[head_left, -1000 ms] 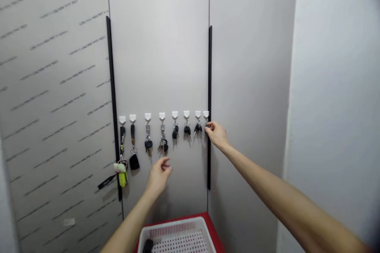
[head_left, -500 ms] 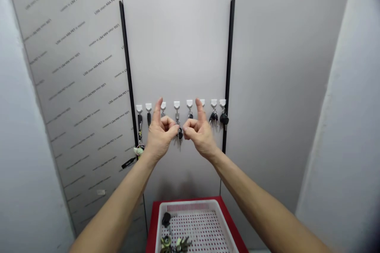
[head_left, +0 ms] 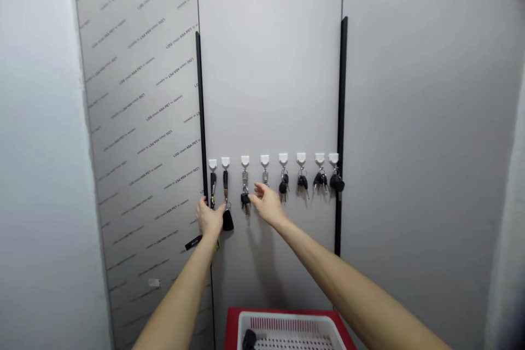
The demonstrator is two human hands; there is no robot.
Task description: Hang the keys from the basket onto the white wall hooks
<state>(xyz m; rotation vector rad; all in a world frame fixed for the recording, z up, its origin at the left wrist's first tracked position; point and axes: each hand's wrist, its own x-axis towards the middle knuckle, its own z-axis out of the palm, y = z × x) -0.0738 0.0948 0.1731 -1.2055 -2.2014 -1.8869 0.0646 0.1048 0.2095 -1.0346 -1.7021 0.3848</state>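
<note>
Several key sets hang in a row from white hooks (head_left: 264,160) on the pale panel. My left hand (head_left: 210,220) is at the leftmost key set (head_left: 213,181), thumb and fingers apart, hiding its middle; a black tag (head_left: 193,242) shows below. Its thumb is close to the black fob (head_left: 228,220) on the second set. My right hand (head_left: 267,203) is open, its thumb near or touching the third key set (head_left: 245,199); I cannot tell which. Behind that hand, the lower part of the fourth key set (head_left: 265,177) is hidden.
Farther right hang more keys with black heads (head_left: 302,181). Black vertical strips (head_left: 343,120) flank the middle panel. Below, a white perforated basket (head_left: 287,321) with a black-headed key (head_left: 249,339) in it rests on a red surface (head_left: 233,324).
Both hands have left their raised, finger-pointing pose near the middle hooks. The left moved to the leftmost keys, the right to the third set. The view has tilted up, showing less basket.
</note>
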